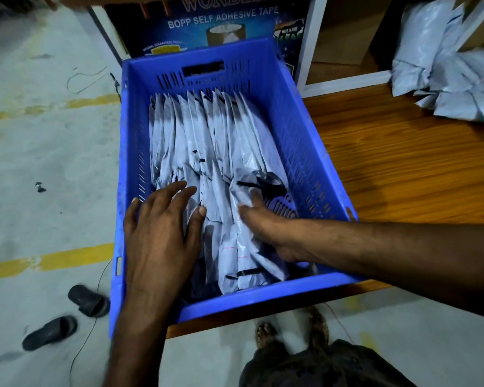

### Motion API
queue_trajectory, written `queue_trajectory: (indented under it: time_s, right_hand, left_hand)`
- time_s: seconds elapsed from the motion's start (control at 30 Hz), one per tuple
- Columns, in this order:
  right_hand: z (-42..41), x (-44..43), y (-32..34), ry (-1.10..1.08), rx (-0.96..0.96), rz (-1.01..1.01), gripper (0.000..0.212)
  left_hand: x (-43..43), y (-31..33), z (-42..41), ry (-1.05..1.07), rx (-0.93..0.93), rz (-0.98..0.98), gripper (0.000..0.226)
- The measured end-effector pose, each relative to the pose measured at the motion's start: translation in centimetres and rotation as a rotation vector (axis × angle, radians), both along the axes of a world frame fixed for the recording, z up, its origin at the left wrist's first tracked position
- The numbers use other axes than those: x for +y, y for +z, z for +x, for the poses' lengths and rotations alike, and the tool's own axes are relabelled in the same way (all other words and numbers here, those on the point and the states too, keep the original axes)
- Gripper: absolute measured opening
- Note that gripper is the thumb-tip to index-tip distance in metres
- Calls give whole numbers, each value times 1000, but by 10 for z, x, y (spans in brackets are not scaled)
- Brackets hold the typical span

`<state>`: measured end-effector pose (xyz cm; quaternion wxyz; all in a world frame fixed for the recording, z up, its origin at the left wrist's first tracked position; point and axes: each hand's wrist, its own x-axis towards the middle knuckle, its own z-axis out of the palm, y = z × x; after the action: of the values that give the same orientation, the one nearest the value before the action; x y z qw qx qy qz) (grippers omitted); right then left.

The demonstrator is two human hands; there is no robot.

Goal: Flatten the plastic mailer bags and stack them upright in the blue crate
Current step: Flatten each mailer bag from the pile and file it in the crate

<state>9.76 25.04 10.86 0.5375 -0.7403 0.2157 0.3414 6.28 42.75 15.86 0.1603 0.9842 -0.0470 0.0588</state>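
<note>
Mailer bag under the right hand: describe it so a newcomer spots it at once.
Find the blue crate on the wooden table. In its row of upright grey mailer bags, go to the right end, at the right hand. That bag is crumpled with black lining showing; its neighbours stand flat.

Whoever's filming is going barefoot, feet point(266, 335) showing under dark, rumpled trousers point(319, 367). Forearms point(375, 247) are showing bare and a bit hairy, left hand point(162, 219) and right hand point(266, 230) going bare too.
</note>
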Motion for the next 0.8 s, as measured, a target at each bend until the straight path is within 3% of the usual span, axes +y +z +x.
queue_trajectory:
  time_s: [0.07, 0.13, 0.2, 0.23, 0.3, 0.37, 0.43, 0.57, 0.8]
  right_hand:
    - [1, 12, -4, 60, 35, 49, 64]
    - [5, 5, -4, -9, -61, 3, 60]
    - [10, -16, 13, -13, -265, -191, 49]
    - [13, -27, 21, 91, -364, -317, 50]
    - [12, -45, 33, 508, -417, -492, 86]
    - [-1, -48, 31, 897, -292, -574, 130]
    - [-10, -39, 16, 1036, -276, -600, 144]
    - [-8, -23, 1, 998, -318, -576, 141]
    - [-6, -22, -9, 967, -388, -551, 166]
  left_hand:
    - [0, -1, 0, -1, 1, 4, 47]
    - [0, -1, 0, -11, 4, 3, 47]
    - [0, -2, -1, -11, 8, -3, 47]
    - [1, -2, -1, -8, 10, -7, 47]
    - [0, -1, -1, -5, 14, -15, 48]
    - [0, 0, -1, -5, 24, -20, 49]
    - [-1, 1, -2, -10, 29, -18, 50]
    - [-1, 1, -2, -20, 29, -9, 48]
    - [-2, 0, 0, -10, 34, -7, 42]
